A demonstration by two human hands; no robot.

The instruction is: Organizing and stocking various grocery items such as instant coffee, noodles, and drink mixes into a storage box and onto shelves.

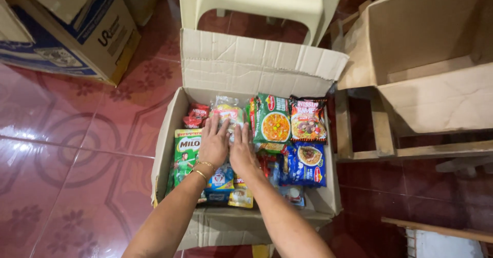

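Glossy red patterned floor tiles (77, 150) are carrying an open brown cardboard box (167, 129) packed with food packets. Both hands are pressing flat on a clear crinkly plastic packet (227, 111) near the box's middle, seemingly to settle it among the rest: the left hand (213, 144), wearing gold bangles, and the right hand (242, 150) are lying side by side, fingers (210, 125) spread open, gripping nothing. A green drink-mix pouch (186, 155) is sitting just beside, noodle packets (290, 119) opposite. A cream plastic stool (259, 1) is standing behind.
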